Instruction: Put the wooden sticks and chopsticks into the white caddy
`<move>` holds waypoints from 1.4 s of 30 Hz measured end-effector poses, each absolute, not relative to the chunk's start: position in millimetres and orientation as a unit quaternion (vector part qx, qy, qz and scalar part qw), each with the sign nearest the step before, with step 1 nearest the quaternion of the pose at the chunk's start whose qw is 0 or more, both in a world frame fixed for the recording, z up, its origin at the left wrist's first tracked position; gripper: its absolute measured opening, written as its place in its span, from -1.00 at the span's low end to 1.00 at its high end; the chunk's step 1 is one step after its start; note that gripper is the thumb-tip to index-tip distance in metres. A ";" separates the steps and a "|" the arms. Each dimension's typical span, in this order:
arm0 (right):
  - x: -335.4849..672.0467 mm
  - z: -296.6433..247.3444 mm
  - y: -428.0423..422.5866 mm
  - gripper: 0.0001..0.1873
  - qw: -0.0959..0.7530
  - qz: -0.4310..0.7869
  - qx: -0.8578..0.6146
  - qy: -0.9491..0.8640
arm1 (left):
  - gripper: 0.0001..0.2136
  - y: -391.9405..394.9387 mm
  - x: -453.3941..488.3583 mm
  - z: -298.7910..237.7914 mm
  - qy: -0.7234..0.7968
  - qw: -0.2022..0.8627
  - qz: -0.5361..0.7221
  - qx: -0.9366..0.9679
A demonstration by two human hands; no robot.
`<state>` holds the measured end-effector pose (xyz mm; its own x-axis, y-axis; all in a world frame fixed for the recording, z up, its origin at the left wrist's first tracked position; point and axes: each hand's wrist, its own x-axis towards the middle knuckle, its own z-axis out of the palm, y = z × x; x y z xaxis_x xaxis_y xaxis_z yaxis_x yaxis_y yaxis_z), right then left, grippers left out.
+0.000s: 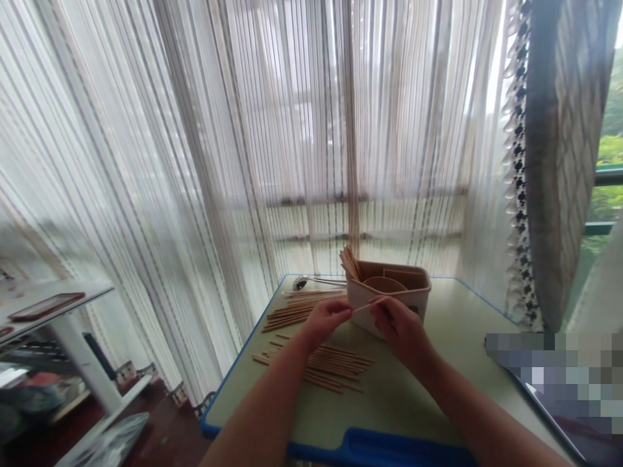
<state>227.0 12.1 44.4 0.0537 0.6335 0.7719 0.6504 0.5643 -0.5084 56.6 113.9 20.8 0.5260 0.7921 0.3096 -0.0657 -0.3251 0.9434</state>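
Both my hands are raised over the table, in front of the bin. A thin pale wooden chopstick point(363, 307) spans the gap between them. My left hand point(327, 319) pinches its left end, and the fingers of my right hand point(396, 324) close around its right end. Just behind is a beige plastic bin point(422, 301) with a bundle of chopsticks point(351, 264) leaning upright in its left corner. A row of darker chopsticks point(285, 316) lies left of my left hand. Below the hands, several lighter chopsticks point(341, 364) lie side by side, partly hidden by my left forearm.
The pale green table point(457, 324) has a blue edge. A metal spoon or ladle point(300, 283) lies at its back left, its handle running toward the bin. A white side table point(53, 301) stands at left. Sheer curtains point(311, 130) hang behind; a pixelated area covers the right.
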 end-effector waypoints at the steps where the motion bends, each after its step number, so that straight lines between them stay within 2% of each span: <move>1: 228.6 44.8 10.6 -0.85 0.571 -0.015 -0.462 -0.678 | -0.66 115.0 57.4 20.2 0.272 0.520 0.430 0.686; 6: 235.6 56.6 -0.9 -0.89 0.707 -0.078 -0.428 -0.557 | -0.60 125.8 61.6 15.1 0.367 0.501 0.517 0.589; 9: 235.2 69.0 -6.3 -0.88 0.795 -0.073 -0.354 -0.487 | -0.54 130.0 66.7 12.0 0.365 0.546 0.494 0.570; 12: 234.4 78.8 -9.3 -0.89 0.822 -0.094 -0.334 -0.451 | -0.52 127.7 70.9 11.4 0.340 0.601 0.461 0.558; 24: 262.6 65.7 13.6 -0.85 0.680 -0.233 -0.528 -0.452 | -0.59 109.8 67.3 19.7 0.302 0.621 0.429 0.581; 28: 270.0 63.6 22.5 -0.79 0.667 -0.217 -0.538 -0.468 | -0.60 107.5 69.3 18.5 0.294 0.633 0.422 0.579; 31: 270.6 66.8 21.1 -0.76 0.660 -0.194 -0.551 -0.471 | -0.52 109.2 68.9 14.5 0.293 0.638 0.411 0.582; 37: 261.9 69.9 12.8 -0.81 0.651 -0.199 -0.534 -0.501 | -0.45 119.8 69.0 8.4 0.321 0.563 0.456 0.611; 42: 250.2 72.4 12.1 -0.75 0.581 -0.214 -0.518 -0.590 | -0.45 120.0 66.1 13.0 0.307 0.553 0.445 0.634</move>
<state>250.2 12.1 72.4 0.2128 0.3623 0.9074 0.8598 0.3717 -0.3501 66.1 120.0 13.0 0.4156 0.8815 0.2240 -0.1022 -0.1995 0.9746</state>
